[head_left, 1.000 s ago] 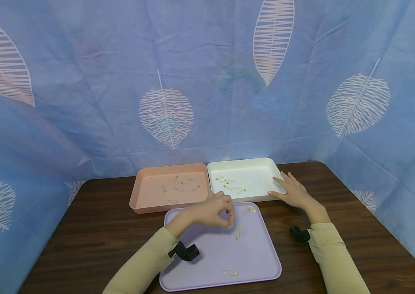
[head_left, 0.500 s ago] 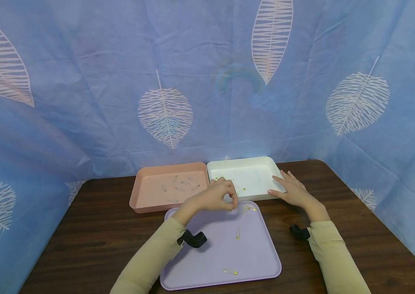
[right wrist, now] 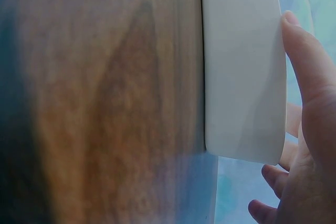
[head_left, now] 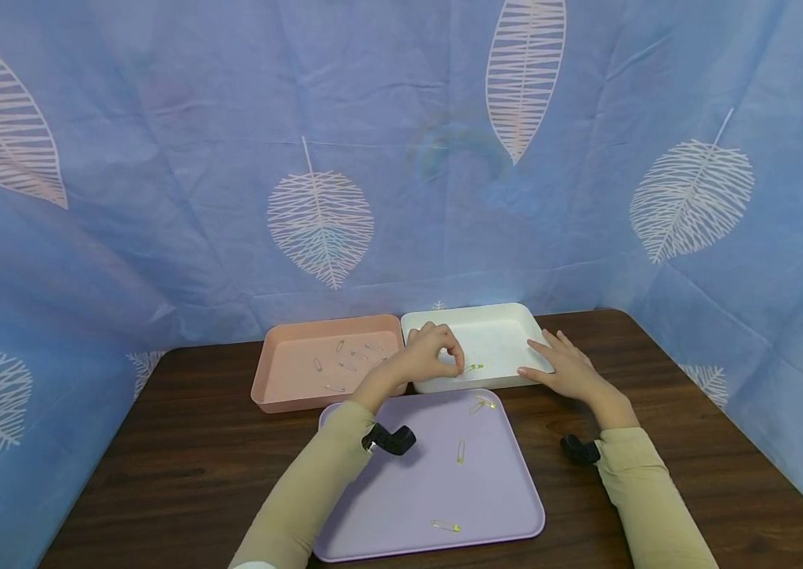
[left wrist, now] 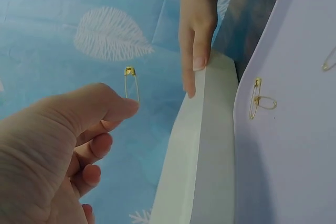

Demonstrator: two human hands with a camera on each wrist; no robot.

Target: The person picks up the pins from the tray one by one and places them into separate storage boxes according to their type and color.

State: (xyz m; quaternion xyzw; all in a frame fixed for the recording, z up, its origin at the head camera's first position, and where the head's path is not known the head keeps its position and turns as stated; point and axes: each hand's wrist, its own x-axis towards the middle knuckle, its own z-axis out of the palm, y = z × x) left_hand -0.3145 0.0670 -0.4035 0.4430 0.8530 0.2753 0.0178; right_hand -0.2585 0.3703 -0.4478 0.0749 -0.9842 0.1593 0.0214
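Observation:
Between thumb and forefinger, my left hand (head_left: 430, 354) pinches a gold safety pin (left wrist: 131, 83), its capped end sticking up past the fingertips in the left wrist view. That hand is over the near left part of the white tray (head_left: 501, 322). Several gold safety pins lie in this tray, most of them hidden behind the hand. My right hand (head_left: 567, 370) rests with spread fingers on the white tray's right rim; the right wrist view shows its thumb (right wrist: 296, 35) at the edge. On the lilac tray (head_left: 416, 490) lie several more gold safety pins (head_left: 446, 525).
Left of the white tray stands a pink tray (head_left: 288, 379) holding several silver safety pins (head_left: 335, 388). All the trays are on a dark wooden table (head_left: 181, 442). A blue leaf-patterned cloth (head_left: 401, 197) hangs right behind the table.
My left hand has moved from above the lilac tray forward and slightly right, over the white tray, with the safety pin pinched. My right hand has stayed on the rim.

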